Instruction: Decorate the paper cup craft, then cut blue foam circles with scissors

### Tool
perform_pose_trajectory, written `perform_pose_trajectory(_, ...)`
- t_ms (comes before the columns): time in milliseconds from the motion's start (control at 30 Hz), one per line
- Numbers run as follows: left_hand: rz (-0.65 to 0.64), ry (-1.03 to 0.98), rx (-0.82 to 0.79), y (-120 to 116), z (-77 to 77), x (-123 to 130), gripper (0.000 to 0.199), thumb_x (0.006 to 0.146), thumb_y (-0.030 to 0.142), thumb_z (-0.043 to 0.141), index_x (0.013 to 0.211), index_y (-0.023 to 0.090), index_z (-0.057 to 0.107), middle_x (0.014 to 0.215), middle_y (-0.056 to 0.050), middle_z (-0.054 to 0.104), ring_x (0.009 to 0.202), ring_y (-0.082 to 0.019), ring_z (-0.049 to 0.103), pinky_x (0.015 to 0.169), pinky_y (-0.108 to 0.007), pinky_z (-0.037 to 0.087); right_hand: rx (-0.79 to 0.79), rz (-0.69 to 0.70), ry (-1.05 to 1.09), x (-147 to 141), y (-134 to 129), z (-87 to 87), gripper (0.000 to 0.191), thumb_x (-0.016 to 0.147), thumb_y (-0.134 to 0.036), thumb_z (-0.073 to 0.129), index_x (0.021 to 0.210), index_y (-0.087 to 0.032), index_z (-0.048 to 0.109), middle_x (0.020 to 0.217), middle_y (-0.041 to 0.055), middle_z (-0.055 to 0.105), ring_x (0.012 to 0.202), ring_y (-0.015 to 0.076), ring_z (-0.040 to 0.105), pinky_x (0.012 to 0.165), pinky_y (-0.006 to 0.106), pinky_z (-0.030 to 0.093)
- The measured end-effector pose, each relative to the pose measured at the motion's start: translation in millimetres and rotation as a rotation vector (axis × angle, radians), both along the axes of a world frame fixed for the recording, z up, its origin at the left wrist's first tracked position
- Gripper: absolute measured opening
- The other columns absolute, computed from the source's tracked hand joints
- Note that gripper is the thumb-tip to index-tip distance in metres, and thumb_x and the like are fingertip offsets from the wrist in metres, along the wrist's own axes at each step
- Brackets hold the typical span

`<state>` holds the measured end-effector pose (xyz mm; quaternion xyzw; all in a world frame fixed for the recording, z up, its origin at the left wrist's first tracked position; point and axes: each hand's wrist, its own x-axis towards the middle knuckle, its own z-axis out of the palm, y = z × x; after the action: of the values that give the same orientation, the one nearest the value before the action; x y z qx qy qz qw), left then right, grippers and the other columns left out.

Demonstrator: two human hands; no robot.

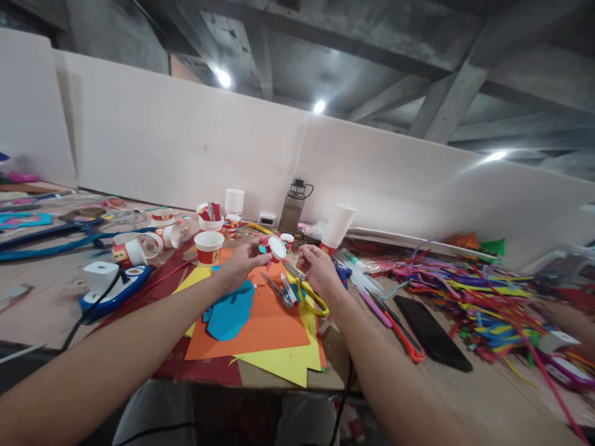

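"One yellow sheet (pixel 279 362) nearest, then an orange sheet (pixel 274 328). Next?"

"Yellow-handled scissors (pixel 307 287); near their blades, the left hand (pixel 244 266) pinches a white-and-red paper-cup piece (pixel 277 248)."

"And the right hand (pixel 318 265)?"

"Fingertips drawn together nearby; whether they hold anything, I cannot tell."

"Beyond?"

"A grey water bottle (pixel 292 209) before the white panel (pixel 209 136)."
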<state>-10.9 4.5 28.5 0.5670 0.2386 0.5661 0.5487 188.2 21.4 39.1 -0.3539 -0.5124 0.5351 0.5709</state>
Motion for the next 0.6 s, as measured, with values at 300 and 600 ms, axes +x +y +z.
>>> perform_pose_trajectory(300, 0.048, -0.006, 0.031, 5.6, -0.4, -3.9, 0.041, 0.072, 0.027, 0.071, 0.110, 0.016, 0.062, 0.094, -0.009, 0.071, 0.086, -0.019, 0.065, 0.076, -0.030, 0.048, -0.083, 0.232, 0.101, -2.1, -7.6, 6.9, 0.029, 0.063, -0.035, 0.080, 0.077, -0.016, 0.062, 0.069, -0.0034, 0.054, 0.056, 0.0049, 0.045, 0.057, 0.021, 0.041)
perform_pose_trajectory(600, 0.042, -0.030, 0.005, 6.3, -3.3, -5.5, 0.044, 0.071, 0.030, 0.074, 0.112, 0.016, 0.064, 0.098, -0.010, 0.071, 0.088, -0.020, 0.066, 0.080, -0.031, 0.048, -0.065, 0.198, 0.134, -1.5, -10.3, 9.7, 0.027, 0.057, -0.018, 0.082, 0.077, -0.018, 0.063, 0.071, -0.0050, 0.058, 0.060, 0.0056, 0.050, 0.061, 0.021, 0.043)
